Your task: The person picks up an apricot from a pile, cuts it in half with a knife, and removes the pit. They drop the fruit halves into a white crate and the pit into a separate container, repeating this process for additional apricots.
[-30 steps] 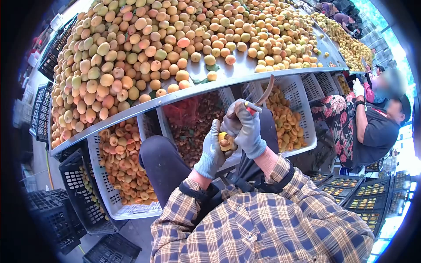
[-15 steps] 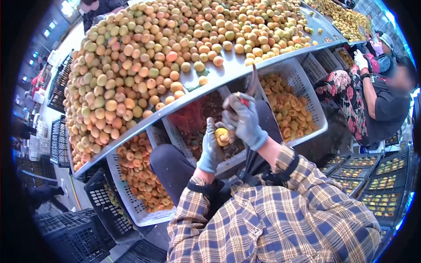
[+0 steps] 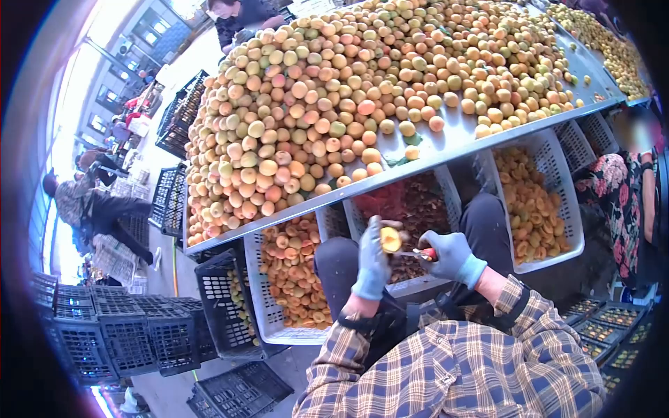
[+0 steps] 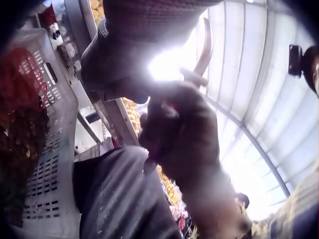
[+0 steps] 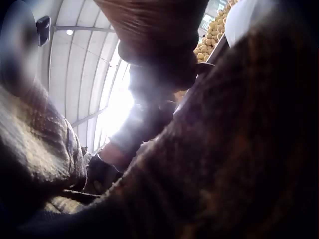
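Gloved in grey, my left hand grips a cut apricot in the head view, its yellow inside turned up. Just to the right, my right hand, also gloved, holds a small knife by its red handle. The blade points left and reaches the apricot's edge. Both hands are above a white crate of dark brown pits, between my knees. In the left wrist view a curved blade rises beyond the dark, backlit hands. Backlight and a sleeve hide most of the right wrist view.
A metal table heaped with whole apricots stands in front. White crates of apricot halves flank my knees, left and right. Black crates stand at left. Someone in floral trousers sits at right.
The head view has swung left. My right hand has come down from above the apricot to its right side, and the knife blade now points left at the fruit instead of up.
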Available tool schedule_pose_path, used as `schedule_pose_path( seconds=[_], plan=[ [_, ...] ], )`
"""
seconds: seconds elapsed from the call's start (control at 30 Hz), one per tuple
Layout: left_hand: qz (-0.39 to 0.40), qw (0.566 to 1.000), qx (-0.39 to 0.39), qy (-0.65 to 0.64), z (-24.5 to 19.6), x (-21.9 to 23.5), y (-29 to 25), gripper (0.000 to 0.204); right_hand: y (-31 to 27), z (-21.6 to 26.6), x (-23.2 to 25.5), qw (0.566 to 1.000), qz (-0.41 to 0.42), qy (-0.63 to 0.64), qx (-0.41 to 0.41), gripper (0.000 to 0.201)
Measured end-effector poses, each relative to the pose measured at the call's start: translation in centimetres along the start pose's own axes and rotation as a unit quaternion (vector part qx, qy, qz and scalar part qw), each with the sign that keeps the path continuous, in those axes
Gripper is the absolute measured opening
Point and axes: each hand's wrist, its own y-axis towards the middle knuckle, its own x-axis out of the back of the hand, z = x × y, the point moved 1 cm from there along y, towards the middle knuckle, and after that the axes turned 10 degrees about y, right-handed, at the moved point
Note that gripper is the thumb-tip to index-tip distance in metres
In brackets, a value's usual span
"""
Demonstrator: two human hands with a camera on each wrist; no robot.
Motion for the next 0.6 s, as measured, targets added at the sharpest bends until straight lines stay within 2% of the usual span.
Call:
schedule_pose_path(
  seconds=[0.03,0.07,0.1,0.13,0.17,0.2,0.23,0.3,0.37,0.43,0.47,0.53,0.6],
  plan=[
    [-0.025,1.000,-0.002,0.012,-2.5,1.1,-1.6,0.042,-0.1,-0.8,0.0,1.000,-0.008,0.018,-0.022,0.018],
    [-0.075,0.992,-0.076,0.060,-3.7,2.7,-2.5,0.037,-0.2,-1.3,0.2,0.997,0.004,0.044,-0.068,0.023],
    [-0.164,0.960,-0.156,0.165,-5.6,3.7,-3.9,0.028,-0.4,-2.2,0.3,0.997,0.005,0.051,-0.065,0.023],
    [-0.239,0.875,-0.250,0.338,-7.1,5.6,-4.7,0.017,-0.7,-3.2,0.2,0.992,-0.009,0.080,-0.098,0.026],
    [-0.301,0.855,-0.207,0.368,-8.1,8.1,-4.8,0.012,-0.9,-4.0,0.1,0.985,-0.022,0.109,-0.132,0.028],
    [-0.351,0.767,-0.271,0.463,-8.0,11.7,-4.1,0.010,-0.8,-4.3,0.2,0.974,-0.008,0.149,-0.172,0.031],
    [-0.372,0.650,-0.321,0.580,-10.3,11.1,-4.5,0.010,-0.5,-4.1,0.1,0.974,-0.006,0.152,-0.170,0.031],
    [-0.332,0.729,-0.300,0.519,-11.7,13.2,-1.4,0.014,-0.1,-4.0,-0.3,0.943,-0.024,0.264,-0.204,0.030],
    [-0.296,0.634,-0.322,0.638,-13.8,11.9,1.8,0.026,-0.4,-5.6,-1.2,0.946,-0.032,0.271,-0.175,0.031],
    [-0.295,0.550,-0.326,0.710,-14.4,11.8,6.1,0.035,-0.4,-6.2,-1.4,0.945,0.024,0.234,-0.226,0.031],
    [-0.298,0.552,-0.327,0.707,-14.7,11.7,7.9,0.035,-0.3,-6.2,-1.5,0.942,0.033,0.235,-0.238,0.031],
    [-0.363,0.464,-0.223,0.776,-14.9,11.9,10.8,0.038,-0.2,-6.3,-1.7,0.940,0.037,0.232,-0.246,0.030],
    [-0.363,0.456,-0.253,0.772,-14.2,13.3,12.5,0.038,-0.3,-7.0,-2.0,0.942,0.034,0.225,-0.245,0.028]
  ],
)
